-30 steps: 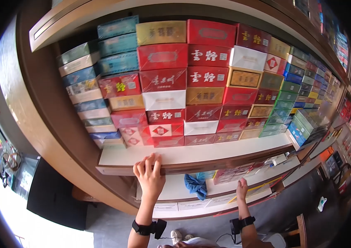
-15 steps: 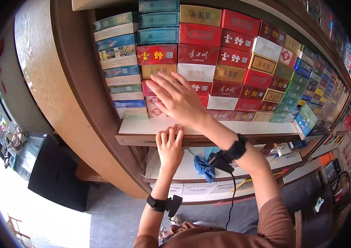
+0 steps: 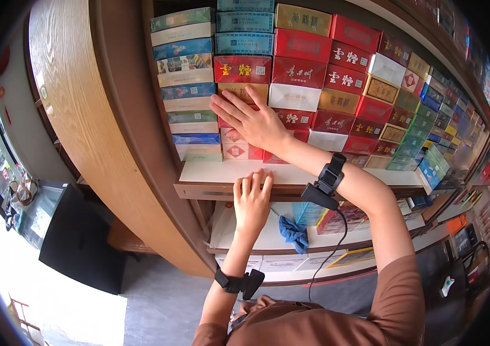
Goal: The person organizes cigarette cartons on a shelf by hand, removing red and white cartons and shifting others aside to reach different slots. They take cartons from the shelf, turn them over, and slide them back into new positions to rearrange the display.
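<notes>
My right hand [image 3: 255,122] lies against the front of the stacked cigarette cartons, fingers stretched out and slightly spread, holding nothing. Under its fingers are a gold carton [image 3: 242,92] and the cartons just below it, partly covered by the hand. A red carton with yellow lettering [image 3: 242,70] shows right above. Lower down, my left hand [image 3: 252,199] rests its fingertips on the front edge of the white shelf [image 3: 204,171], fingers bent a little and apart, with nothing in them. Both wrists wear black strapped devices.
More carton stacks, such as a green-and-white column [image 3: 193,127], fill the shelf on both sides. A wooden upright [image 3: 75,115] stands at the left. On the lower shelf lie a blue cloth [image 3: 294,233] and several boxes. A black cable [image 3: 337,242] hangs from my right wrist.
My right hand has moved slightly lower on the carton fronts. The view has shifted, so the shelf and cartons appear further right. My left hand stays at the shelf edge.
</notes>
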`<state>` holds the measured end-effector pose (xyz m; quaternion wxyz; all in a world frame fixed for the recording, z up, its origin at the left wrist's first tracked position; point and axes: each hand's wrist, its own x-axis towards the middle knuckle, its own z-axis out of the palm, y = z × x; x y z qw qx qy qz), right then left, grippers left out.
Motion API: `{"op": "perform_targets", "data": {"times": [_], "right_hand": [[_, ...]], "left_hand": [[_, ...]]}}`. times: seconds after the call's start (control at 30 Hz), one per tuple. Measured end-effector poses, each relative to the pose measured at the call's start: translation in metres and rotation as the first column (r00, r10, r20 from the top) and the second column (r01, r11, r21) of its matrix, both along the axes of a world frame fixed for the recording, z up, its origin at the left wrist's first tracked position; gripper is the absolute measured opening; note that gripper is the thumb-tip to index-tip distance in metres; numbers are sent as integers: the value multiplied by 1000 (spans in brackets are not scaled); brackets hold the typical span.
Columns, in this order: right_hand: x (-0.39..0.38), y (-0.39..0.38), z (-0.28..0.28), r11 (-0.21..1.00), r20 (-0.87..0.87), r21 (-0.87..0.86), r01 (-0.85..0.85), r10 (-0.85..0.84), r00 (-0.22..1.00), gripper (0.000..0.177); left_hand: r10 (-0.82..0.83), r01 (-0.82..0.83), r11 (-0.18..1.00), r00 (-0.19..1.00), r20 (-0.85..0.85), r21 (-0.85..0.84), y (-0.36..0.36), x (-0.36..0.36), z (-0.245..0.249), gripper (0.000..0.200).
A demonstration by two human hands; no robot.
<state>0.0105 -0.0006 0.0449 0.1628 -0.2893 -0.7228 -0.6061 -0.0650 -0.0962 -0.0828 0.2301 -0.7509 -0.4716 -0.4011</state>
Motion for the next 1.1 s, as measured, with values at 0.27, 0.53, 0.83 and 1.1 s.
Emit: {"op": "perform_targets", "data": {"times": [0.27,0.53,0.83,1.1], "right_hand": [[3,5,28,997,13,71,-10,9,1000,69],[5,6,43,991,-5,22,-133,133,991,59],[4,4,41,992,-26,6,-123,123,992,57],[3,-2,41,996,-76,-42,-82,79,994,69]], "left_hand": [[-280,341,936,867,411,-82,6,-25,36,45],[-46,35,989,996,76,142,64,-34,74,73],[123,-112,982,990,-72,149,77,-43,72,68],[-87,152,931,975,-204,331,8,-77,74,54]]}}
